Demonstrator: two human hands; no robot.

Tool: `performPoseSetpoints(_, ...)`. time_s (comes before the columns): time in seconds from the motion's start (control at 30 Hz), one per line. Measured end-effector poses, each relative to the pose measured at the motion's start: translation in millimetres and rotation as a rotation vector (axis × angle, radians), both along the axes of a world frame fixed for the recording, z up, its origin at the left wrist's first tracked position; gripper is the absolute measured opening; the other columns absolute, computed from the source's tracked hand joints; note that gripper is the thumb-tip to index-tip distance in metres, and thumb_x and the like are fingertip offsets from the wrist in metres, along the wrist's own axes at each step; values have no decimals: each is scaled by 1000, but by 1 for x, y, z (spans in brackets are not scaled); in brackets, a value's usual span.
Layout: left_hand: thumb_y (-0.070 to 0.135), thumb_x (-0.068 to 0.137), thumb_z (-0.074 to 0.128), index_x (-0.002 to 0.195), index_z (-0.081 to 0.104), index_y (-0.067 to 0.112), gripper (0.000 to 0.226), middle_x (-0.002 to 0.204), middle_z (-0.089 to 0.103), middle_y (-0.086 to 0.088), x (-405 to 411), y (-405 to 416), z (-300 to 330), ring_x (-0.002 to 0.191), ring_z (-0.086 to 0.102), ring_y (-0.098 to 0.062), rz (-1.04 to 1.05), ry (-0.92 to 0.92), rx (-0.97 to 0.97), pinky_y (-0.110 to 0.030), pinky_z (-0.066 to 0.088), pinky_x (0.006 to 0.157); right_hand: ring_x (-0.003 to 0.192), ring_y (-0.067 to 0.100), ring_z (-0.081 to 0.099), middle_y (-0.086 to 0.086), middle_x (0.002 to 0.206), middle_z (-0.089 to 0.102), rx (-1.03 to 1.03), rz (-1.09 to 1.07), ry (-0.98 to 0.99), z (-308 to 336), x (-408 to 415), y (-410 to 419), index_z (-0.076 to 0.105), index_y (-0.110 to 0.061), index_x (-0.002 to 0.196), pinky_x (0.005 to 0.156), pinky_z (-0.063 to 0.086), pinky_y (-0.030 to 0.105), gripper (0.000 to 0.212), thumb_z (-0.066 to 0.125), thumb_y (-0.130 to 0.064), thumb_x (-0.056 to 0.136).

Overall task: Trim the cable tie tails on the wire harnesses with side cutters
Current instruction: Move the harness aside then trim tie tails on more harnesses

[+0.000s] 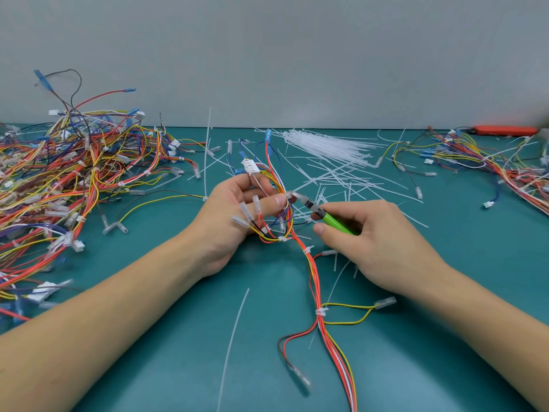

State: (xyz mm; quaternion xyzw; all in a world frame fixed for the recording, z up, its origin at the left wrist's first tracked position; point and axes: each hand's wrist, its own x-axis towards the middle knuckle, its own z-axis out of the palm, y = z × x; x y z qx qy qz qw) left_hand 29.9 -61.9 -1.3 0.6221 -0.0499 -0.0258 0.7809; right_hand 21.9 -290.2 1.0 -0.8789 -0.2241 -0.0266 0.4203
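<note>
My left hand [237, 215] grips a looped wire harness [316, 281] of red, yellow, white and blue wires, with a white connector [248, 167] sticking up above my fingers. The harness trails down the teal table toward the bottom edge, bound by white cable ties [320, 311]. My right hand [374, 236] holds green-handled side cutters [323, 214]. Their jaws point left and sit at a cable tie [292, 194] by my left thumb tip. Whether the jaws are around a tail I cannot tell.
A big heap of harnesses [59, 179] fills the left of the table, and a smaller heap [490, 165] lies at the right. A bundle of fresh ties [323, 147] and several cut tails [341, 185] lie behind my hands. An orange tool [505, 130] rests at the far right.
</note>
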Motion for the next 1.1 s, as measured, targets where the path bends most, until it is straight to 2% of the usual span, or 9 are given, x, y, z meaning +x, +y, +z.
performPoseSetpoints(0.17, -3, 87, 72, 87, 56, 15, 24, 90, 68, -11, -1, -2, 0, 96, 77, -21, 0, 1, -12, -20, 50, 51, 54, 13, 34, -5, 61, 42, 20, -44, 36, -1, 4, -2, 73, -29, 100, 46, 30, 22, 13, 66, -40, 98)
performPoseSetpoints(0.3, -4, 87, 72, 86, 56, 14, 24, 95, 68, -18, -2, -2, 0, 92, 77, -21, 2, -2, -7, -18, 50, 52, 52, 11, 35, -8, 60, 44, 56, -68, 16, -4, 2, -1, 73, -30, 99, 45, 30, 18, 12, 67, -40, 97)
performPoseSetpoints(0.47, 3, 85, 76, 85, 58, 16, 22, 88, 76, -9, 0, -1, -4, 98, 75, -30, -13, -20, 84, -34, 51, 68, 64, 14, 45, 16, 81, 63, 94, -64, 51, -1, 4, 0, 74, -33, 101, 60, 39, 31, 11, 68, -41, 97)
performPoseSetpoints(0.57, 3, 86, 75, 85, 58, 15, 21, 89, 77, -11, 1, -1, -6, 94, 74, -31, -19, -25, 95, -33, 54, 67, 65, 16, 50, 13, 83, 67, 108, -51, 65, -2, 4, 1, 73, -35, 100, 64, 46, 36, 16, 67, -48, 93)
performPoseSetpoints(0.73, 2, 86, 77, 87, 62, 10, 17, 80, 72, -13, -1, -3, -7, 64, 70, -19, -17, -52, 169, -22, 53, 54, 77, 32, 62, 7, 83, 69, 167, -48, 72, -3, 1, 3, 72, -35, 101, 75, 56, 55, 25, 65, -53, 86)
performPoseSetpoints(0.83, 0, 89, 75, 89, 65, 5, 11, 74, 70, -9, -1, -4, -9, 60, 68, -16, -42, -68, 201, -19, 53, 54, 74, 28, 65, 4, 88, 73, 207, -59, 67, -4, 1, 2, 70, -38, 102, 75, 58, 53, 26, 65, -56, 84)
performPoseSetpoints(0.9, 4, 91, 75, 91, 67, 4, 8, 75, 69, -19, -1, -4, -9, 62, 69, -19, -46, -81, 243, -21, 53, 56, 71, 24, 68, 2, 91, 75, 248, -66, 79, -4, 1, 2, 69, -38, 102, 72, 60, 49, 21, 66, -51, 86)
performPoseSetpoints(1.0, 15, 93, 76, 94, 69, 6, 11, 87, 67, -33, -2, -4, -11, 73, 70, -28, -61, -93, 281, -35, 57, 65, 77, 22, 70, 1, 95, 75, 288, -59, 81, -3, 1, 2, 69, -38, 102, 74, 59, 44, 13, 69, -43, 90)
performPoseSetpoints(1.1, 22, 99, 69, 94, 73, 13, 11, 77, 72, -6, -3, -8, -12, 69, 62, -17, -64, -145, 404, -34, 52, 62, 83, 22, 70, -3, 93, 74, 206, 14, 44, -2, -4, 5, 65, -39, 105, 80, 58, 44, 17, 70, -42, 90)
